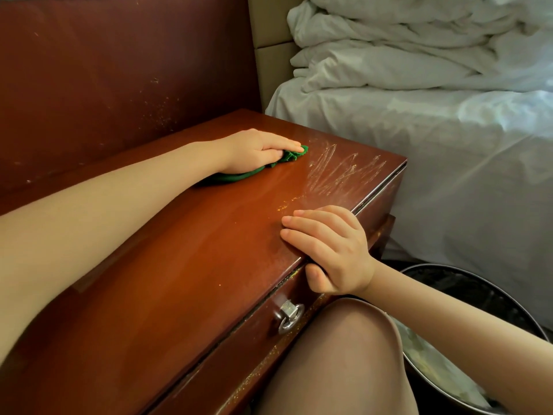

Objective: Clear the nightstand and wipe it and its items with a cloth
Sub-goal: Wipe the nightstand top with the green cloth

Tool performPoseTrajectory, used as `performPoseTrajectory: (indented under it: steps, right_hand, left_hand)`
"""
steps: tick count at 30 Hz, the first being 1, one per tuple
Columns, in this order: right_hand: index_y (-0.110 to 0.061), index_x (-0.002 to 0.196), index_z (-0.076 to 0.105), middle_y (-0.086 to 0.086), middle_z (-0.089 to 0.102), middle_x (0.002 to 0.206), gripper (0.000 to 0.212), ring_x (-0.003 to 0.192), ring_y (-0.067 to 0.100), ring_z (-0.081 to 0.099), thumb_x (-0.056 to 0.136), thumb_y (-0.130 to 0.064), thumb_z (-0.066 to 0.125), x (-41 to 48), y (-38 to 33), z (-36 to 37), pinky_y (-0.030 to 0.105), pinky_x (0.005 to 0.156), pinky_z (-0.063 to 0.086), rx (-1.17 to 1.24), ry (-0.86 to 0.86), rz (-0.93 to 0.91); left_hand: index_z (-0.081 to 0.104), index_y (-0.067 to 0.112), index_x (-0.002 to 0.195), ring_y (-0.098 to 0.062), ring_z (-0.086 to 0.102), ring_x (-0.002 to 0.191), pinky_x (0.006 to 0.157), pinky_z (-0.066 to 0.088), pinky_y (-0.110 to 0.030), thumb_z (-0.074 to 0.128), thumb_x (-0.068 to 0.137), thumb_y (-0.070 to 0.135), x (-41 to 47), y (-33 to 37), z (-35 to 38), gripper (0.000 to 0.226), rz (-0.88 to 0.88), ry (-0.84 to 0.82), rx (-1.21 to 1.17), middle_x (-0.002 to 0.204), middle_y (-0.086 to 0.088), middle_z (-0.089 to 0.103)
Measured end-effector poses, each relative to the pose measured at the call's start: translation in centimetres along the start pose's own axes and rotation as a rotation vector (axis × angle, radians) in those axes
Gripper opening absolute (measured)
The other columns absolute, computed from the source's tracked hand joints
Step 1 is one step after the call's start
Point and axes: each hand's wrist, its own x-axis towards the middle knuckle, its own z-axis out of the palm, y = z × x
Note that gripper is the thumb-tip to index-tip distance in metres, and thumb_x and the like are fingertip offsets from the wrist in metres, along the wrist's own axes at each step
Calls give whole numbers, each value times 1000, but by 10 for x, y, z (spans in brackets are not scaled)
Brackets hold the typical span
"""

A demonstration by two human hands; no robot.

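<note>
On the nightstand, left hand presses the cloth, fingers flat together. Smears lie just past its fingertips, toward the bed. Right hand grips the front edge.

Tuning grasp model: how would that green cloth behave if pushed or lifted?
Likely floppy: green cloth bunches in folds under the left hand. Probably light, being thin fabric. Should slide easily on the glossy nightstand.

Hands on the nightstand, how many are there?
2. The left hand presses a cloth on the nightstand, towards its back; the right hand grips its front edge.
</note>
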Motion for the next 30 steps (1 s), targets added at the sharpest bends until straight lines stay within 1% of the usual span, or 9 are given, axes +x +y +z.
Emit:
performPoseTrajectory:
  steps: [3,6,8,9,11,14,18,24,30]
  right_hand:
    - [-11,108,58,9,71,102,46,99,21,61,99,-33,19,-2,2,2,33,85,46,-28,6,-21]
    - [-11,109,58,9,71,102,45,99,21,62,99,-33,19,-3,2,4,33,84,47,-42,34,-45]
    - [-11,108,58,9,72,101,46,99,21,61,99,-33,19,-3,3,4,32,84,46,-35,39,-42]
    - [-11,108,58,8,72,101,46,99,20,61,99,-33,18,-3,3,4,32,84,46,-33,39,-43]
    - [-11,108,58,8,72,101,46,99,20,61,99,-34,18,-4,2,5,32,84,46,-42,47,-47]
    - [-12,107,58,8,72,101,47,99,20,61,99,-34,18,-5,3,6,32,84,46,-57,64,-57]
    - [-11,108,58,8,72,101,47,99,20,61,99,-34,18,-5,3,5,31,85,45,-59,62,-62]
    - [-11,108,58,8,72,100,47,98,20,62,99,-34,18,-5,4,6,31,84,45,-66,61,-66]
    - [-12,107,58,8,72,100,47,98,20,62,99,-34,18,-5,3,6,32,83,45,-77,60,-60]
  left_hand:
    - [46,31,137,-8,35,134,103,21,-16,37,101,17,17,-3,-2,40,-48,30,4,145,11,42]
    - [47,34,136,-12,45,126,103,29,-22,36,101,19,35,-4,-3,40,-124,46,18,141,6,48]
    - [47,37,135,-10,55,105,97,36,-26,34,101,21,47,-3,-3,40,-176,51,21,123,3,61]
    - [47,37,136,-7,55,90,90,36,-25,33,101,20,51,-2,-3,41,-202,56,20,105,4,65]
    - [47,34,137,-5,50,74,85,35,-25,32,101,20,59,-1,-4,42,-242,70,11,79,11,56]
    - [47,32,137,-15,53,98,93,35,-28,31,100,19,66,1,-4,43,-259,75,16,91,5,56]
    - [49,33,136,-24,47,122,99,34,-31,32,100,18,74,1,-5,42,-267,80,36,130,-4,57]
    - [48,35,136,-22,40,130,103,29,-30,33,100,19,72,3,-4,42,-269,85,47,139,0,50]
    - [50,38,134,-17,47,122,96,30,-24,36,100,19,66,7,-4,41,-225,76,6,134,2,55]
